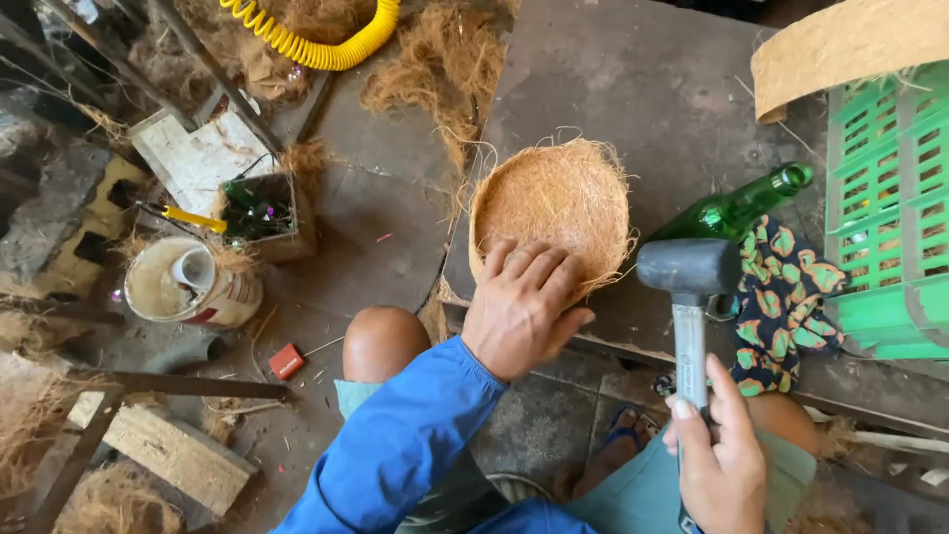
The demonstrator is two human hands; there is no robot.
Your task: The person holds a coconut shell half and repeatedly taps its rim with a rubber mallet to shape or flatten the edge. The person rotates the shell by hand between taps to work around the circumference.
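On coir bowl [554,203], left hand [519,307] flat, fingers spread; right hand [722,460] clenching mallet [689,297].

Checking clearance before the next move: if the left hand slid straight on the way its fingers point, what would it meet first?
The left hand already rests on the near rim of the coir bowl; going on, it would probably ride into the bowl's hollow, though depth is hard to judge.

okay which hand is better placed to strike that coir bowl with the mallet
Right. The right hand grips the rubber mallet beside the coir bowl; the left hand lies flat on its rim, steadying it.
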